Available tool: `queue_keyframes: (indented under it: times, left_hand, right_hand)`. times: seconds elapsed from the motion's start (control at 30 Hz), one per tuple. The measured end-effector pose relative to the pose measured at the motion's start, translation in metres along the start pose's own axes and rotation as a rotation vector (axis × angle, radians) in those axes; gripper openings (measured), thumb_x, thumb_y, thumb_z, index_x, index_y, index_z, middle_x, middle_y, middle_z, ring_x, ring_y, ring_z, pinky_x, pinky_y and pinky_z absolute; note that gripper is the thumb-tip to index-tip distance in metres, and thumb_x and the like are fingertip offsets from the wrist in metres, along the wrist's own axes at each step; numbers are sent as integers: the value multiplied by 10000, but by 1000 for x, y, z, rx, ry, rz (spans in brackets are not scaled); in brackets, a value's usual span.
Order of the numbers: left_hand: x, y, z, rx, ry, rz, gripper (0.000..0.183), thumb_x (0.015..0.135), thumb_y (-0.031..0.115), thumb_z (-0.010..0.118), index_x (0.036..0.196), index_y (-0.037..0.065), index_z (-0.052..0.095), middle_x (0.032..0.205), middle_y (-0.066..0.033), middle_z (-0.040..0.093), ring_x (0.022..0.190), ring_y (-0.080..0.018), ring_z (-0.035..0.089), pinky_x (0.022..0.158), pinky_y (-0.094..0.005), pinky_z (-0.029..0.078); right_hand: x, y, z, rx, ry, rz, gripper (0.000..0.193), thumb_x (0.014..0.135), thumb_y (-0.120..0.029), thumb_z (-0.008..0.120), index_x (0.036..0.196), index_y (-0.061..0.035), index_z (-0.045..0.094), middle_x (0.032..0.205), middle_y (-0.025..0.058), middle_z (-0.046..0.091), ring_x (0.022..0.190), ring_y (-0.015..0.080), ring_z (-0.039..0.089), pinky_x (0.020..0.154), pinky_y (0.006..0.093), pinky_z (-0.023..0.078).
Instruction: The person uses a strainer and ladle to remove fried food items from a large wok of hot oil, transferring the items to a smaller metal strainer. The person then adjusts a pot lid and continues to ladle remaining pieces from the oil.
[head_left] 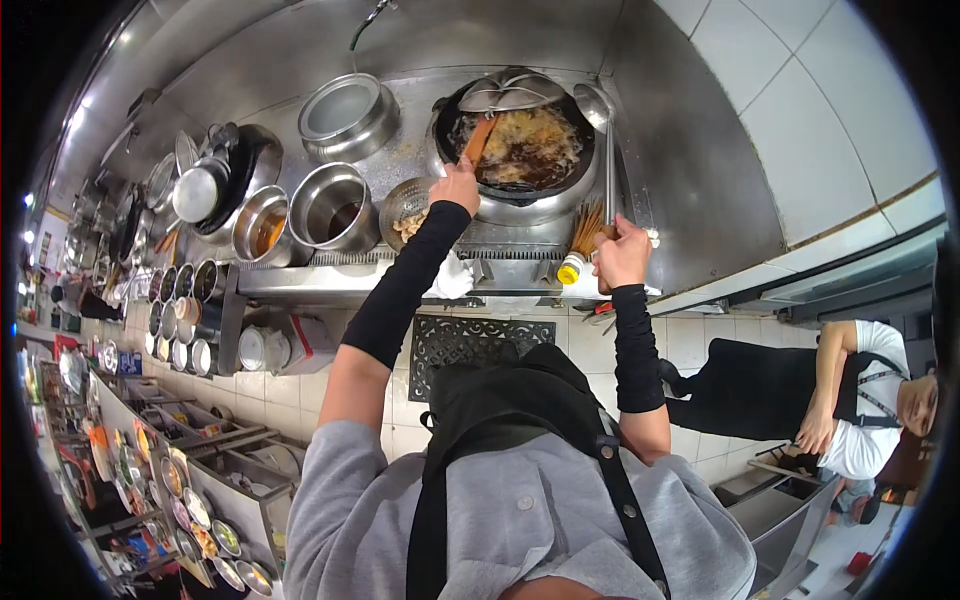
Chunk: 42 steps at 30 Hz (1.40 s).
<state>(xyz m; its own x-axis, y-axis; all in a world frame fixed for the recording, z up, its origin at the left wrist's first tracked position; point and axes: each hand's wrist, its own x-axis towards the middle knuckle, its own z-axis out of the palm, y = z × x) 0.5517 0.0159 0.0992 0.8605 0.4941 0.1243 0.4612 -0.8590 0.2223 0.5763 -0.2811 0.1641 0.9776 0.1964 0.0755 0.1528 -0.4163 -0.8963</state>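
Note:
My left hand (pixel 458 188) is closed around the wooden handle of a metal strainer (pixel 512 92). The strainer's head lies over the far side of a black wok (pixel 447 140), where pale, foamy pieces of food (pixel 530 135) bubble in dark oil. On the right, my right hand (pixel 622 252) grips the handle of a long ladle (pixel 595 106). The ladle's bowl rests up beside the wok's right rim, against the steel surface. Just left of that hand stand a bamboo brush (pixel 587 232) and a yellow-capped container (pixel 571 268).
Left of the wok are a perforated bowl (pixel 405 207) of food pieces, steel pots (pixel 335 205) of liquid, and a large lidded pot (pixel 345 115). A steel wall (pixel 690 150) bounds the right. Another person (pixel 850 400) stands at right, and a black mat (pixel 470 350) lies below.

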Motion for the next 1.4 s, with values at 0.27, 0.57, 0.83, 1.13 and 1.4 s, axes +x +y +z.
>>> queue_keyframes:
  times: [0.27, 0.57, 0.83, 1.13, 1.4]
  left_hand:
    - [-64, -64, 71, 312, 194, 252, 573, 915, 122, 528, 1480, 102, 439, 988, -122, 538, 589, -250, 652, 509, -373, 548]
    - [-118, -17, 44, 16, -154, -62, 631, 884, 150, 571, 1496, 149, 418, 1198, -168, 562, 857, -312, 686, 718, -446, 560]
    - [-205, 23, 17, -225, 107, 108, 748, 762, 3, 613, 1476, 144, 443, 1414, -201, 462, 1195, -445, 534, 919, -507, 482]
    - [-267, -40, 8, -720, -551, -33, 375, 851, 57, 601, 1216, -22, 643, 1035, -200, 716, 960, -338, 701, 880, -400, 546]
    - [-264, -95, 24, -555, -532, -300, 280, 855, 118, 585, 1063, -8, 725, 938, -215, 731, 871, -321, 721, 827, -386, 566]
  right_hand:
    - [24, 41, 4, -146, -62, -113, 567, 776, 15, 635, 1335, 78, 564, 689, 92, 657, 444, 125, 584, 379, 316, 472]
    - [19, 17, 6, 68, -194, 7, 535, 824, 51, 634, 1352, 76, 552, 798, 82, 653, 449, 93, 528, 358, 264, 414]
    - [32, 31, -7, 176, -228, -23, 526, 869, 59, 642, 1375, 95, 502, 847, 85, 651, 461, 91, 528, 366, 243, 418]
    - [24, 46, -28, 166, -145, 20, 537, 871, 40, 656, 1378, 107, 493, 871, 113, 657, 466, 109, 530, 377, 267, 419]
    - [9, 71, -29, 205, -114, 75, 535, 863, 45, 648, 1372, 109, 498, 865, 115, 657, 447, 110, 534, 360, 263, 402]
